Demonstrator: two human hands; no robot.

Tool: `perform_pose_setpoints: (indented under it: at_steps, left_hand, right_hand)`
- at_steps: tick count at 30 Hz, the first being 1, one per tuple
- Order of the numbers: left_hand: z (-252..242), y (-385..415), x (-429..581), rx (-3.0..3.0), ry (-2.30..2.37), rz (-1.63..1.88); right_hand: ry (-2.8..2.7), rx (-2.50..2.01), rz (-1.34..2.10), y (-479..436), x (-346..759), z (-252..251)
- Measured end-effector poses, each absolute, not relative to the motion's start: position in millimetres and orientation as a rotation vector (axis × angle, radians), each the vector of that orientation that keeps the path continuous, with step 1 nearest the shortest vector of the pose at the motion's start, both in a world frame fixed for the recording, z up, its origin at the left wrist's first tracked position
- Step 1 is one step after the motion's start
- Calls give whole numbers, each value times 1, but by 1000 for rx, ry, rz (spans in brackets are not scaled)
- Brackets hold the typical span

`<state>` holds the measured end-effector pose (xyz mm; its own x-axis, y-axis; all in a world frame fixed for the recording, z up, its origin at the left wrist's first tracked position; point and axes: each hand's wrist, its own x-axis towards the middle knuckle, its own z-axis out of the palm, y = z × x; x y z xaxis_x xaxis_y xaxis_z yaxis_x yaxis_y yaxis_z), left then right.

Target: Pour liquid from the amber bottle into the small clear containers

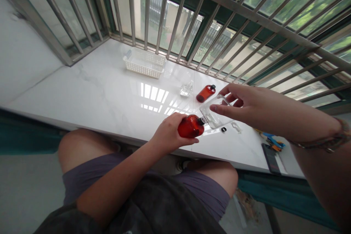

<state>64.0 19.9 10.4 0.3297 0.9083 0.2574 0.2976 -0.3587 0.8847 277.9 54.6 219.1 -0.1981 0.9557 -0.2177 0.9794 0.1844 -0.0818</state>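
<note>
While the left hand [168,133] wraps closed round the red bottle [190,126], its neck set against the clear bottle [215,111] pinched in the fingertips of the right hand [244,106] just above the white counter [109,95], the step likely calls for aligned mouths and a gentle tilt; a black cap [223,129] lies beside.

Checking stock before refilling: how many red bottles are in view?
2. One red bottle is in the left hand, neck against the clear container held by the right hand; a second red bottle lies on the counter just behind. None seems hidden.
</note>
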Motion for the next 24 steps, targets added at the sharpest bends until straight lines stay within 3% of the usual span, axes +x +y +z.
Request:
perform_pose_setpoints:
  at_steps: [24]
  left_hand:
    - [9, 21, 64, 1838, 1091, 1025]
  right_hand:
    - [2360, 1913, -183, 44, 270, 219]
